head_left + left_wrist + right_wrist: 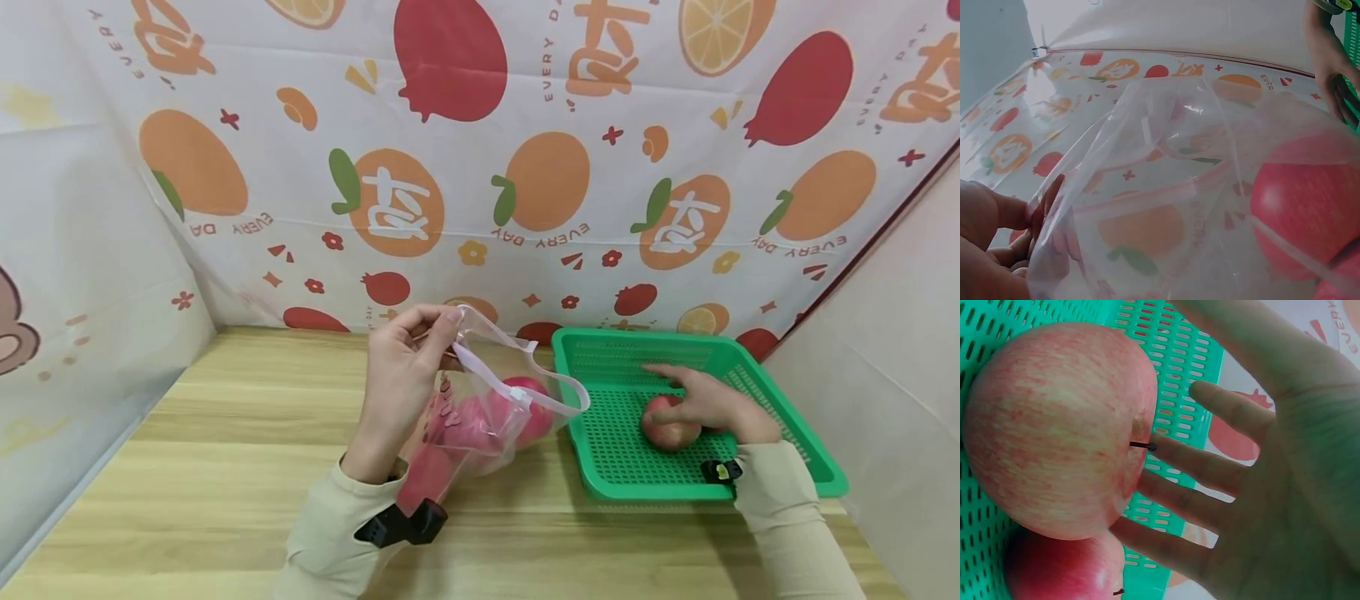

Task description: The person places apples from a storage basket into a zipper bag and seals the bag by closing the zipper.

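My left hand (pixel 401 367) pinches one edge of the mouth of a clear plastic zip bag (pixel 551 358) with a pale strip and slider. The mouth gapes to the right. Several red apples (pixel 530 417) sit inside the bag on the table; one apple (pixel 1300 206) shows large through the plastic in the left wrist view. Over the green basket, my right hand (pixel 708 400) has its fingers spread beside a red and yellow apple (pixel 671 432). In the right wrist view, straight fingertips reach near that apple's stem end, and a second, redder apple (pixel 1060 569) lies next to it.
The green plastic basket (pixel 645 490) stands on the right of the wooden table (pixel 247 467), close to the back wall. A fruit-printed cloth (pixel 480 258) hangs behind. Pale walls stand at left and right. A small black camera (pixel 405 523) is strapped to the left wrist.
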Demonstrator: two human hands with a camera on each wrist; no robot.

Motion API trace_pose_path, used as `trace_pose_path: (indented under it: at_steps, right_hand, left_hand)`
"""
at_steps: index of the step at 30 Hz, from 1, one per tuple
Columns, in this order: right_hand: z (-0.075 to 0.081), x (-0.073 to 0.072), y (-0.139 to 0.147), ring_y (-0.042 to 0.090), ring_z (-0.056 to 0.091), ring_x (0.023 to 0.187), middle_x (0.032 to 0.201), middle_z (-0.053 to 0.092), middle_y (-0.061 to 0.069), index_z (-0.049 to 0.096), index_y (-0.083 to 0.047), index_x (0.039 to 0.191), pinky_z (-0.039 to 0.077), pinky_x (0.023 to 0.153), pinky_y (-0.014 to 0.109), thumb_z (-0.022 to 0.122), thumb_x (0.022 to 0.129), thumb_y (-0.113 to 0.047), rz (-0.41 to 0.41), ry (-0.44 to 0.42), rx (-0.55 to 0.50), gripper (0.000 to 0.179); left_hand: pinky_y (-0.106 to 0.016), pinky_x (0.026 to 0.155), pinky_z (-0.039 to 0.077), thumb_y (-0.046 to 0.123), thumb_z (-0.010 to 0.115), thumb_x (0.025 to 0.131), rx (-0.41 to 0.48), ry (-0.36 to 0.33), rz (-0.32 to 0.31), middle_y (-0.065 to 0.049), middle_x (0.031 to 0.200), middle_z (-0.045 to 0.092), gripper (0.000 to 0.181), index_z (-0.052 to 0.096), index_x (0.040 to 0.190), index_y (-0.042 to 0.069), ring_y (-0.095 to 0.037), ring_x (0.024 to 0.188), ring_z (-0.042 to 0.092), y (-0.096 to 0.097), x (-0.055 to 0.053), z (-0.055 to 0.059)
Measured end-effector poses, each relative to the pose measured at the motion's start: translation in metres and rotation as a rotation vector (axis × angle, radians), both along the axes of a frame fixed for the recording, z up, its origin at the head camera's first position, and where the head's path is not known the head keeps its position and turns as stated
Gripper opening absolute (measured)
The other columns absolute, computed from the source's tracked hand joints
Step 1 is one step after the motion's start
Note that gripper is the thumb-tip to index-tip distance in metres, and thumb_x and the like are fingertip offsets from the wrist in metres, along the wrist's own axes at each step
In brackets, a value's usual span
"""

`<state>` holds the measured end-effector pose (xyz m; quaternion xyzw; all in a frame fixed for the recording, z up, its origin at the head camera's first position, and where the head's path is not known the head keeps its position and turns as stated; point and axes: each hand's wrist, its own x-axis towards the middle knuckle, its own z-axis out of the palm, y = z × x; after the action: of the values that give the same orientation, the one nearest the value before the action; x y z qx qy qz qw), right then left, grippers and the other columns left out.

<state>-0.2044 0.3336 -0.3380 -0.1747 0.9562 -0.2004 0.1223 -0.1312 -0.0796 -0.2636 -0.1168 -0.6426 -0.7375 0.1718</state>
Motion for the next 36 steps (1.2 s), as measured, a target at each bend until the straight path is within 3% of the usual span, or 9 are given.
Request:
trace_pose_path:
  at_steps: [6,14,19,29,36]
  right_hand:
    - [-0.003,0.001,-0.008,0.047,0.048,0.126,0.149,0.047,0.029,0.044,-0.009,0.154,0.053,0.096,0.065,0.082,0.084,-0.042,-0.061,-0.054,0.083,0.086]
    - [-0.004,0.004,-0.009,0.036,0.053,0.11,0.134,0.057,0.025,0.047,-0.008,0.15,0.059,0.083,0.048,0.086,0.077,-0.035,-0.125,-0.173,0.153,0.087]
    - [-0.004,0.003,-0.01,0.037,0.05,0.11,0.13,0.057,0.021,0.05,-0.007,0.147,0.058,0.077,0.045,0.086,0.076,-0.029,-0.13,-0.224,0.169,0.082]
    - [-0.006,0.001,-0.01,0.035,0.052,0.107,0.126,0.059,0.018,0.052,-0.01,0.144,0.058,0.077,0.045,0.085,0.077,-0.027,-0.091,-0.208,0.159,0.077]
    - [-0.009,-0.002,-0.01,0.035,0.052,0.107,0.129,0.058,0.018,0.051,-0.012,0.144,0.058,0.078,0.045,0.086,0.076,-0.028,-0.112,-0.23,0.171,0.078]
  left_hand:
    - [-0.032,0.063,0.065,0.003,0.065,0.098,-0.019,0.017,0.003,-0.016,0.083,0.066,0.017,0.068,0.107,-0.011,-0.011,0.061,0.068,0.0,0.0,-0.001]
    - [-0.032,0.062,0.065,0.004,0.065,0.099,-0.023,0.021,-0.02,-0.014,0.084,0.067,0.018,0.068,0.107,-0.012,-0.01,0.062,0.068,0.003,0.0,0.0]
    - [-0.032,0.062,0.065,0.004,0.065,0.099,-0.026,0.018,-0.021,-0.011,0.084,0.067,0.017,0.069,0.106,-0.01,-0.01,0.062,0.068,0.003,-0.001,-0.001]
    - [-0.032,0.063,0.065,0.006,0.065,0.099,-0.046,0.007,-0.019,-0.004,0.083,0.067,0.018,0.07,0.108,-0.008,-0.011,0.063,0.068,0.005,0.0,-0.002]
    - [-0.031,0.062,0.064,0.006,0.065,0.099,-0.06,0.008,-0.036,-0.015,0.085,0.067,0.018,0.069,0.108,-0.01,-0.012,0.062,0.068,0.008,0.0,-0.003]
